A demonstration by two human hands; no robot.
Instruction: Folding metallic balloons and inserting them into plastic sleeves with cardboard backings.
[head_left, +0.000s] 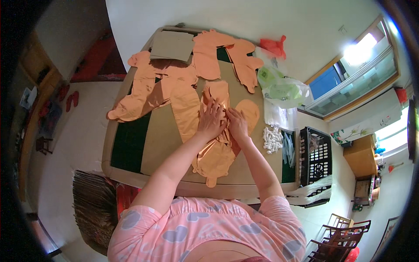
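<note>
A flat copper-coloured foil balloon (214, 161) lies in front of me on a brown board, with creases across its middle. My left hand (211, 121) rests on it, fingers spread against the foil. Close beside it, my right hand (238, 125) has its fingers bent together at the balloon's right edge and seems to pinch the foil. What lies under the fingertips is partly hidden. More flat copper foil balloons (144, 91) overlap at the left, and others (242, 65) lie at the back.
Grey cardboard sheets (172, 46) lie on the balloons at the back. To the right are a green-and-white plastic bag (283, 87), small white pieces (273, 139), thin clear tubes (288, 149) and a black crate (315, 157). A cardboard stack (94, 209) stands at lower left.
</note>
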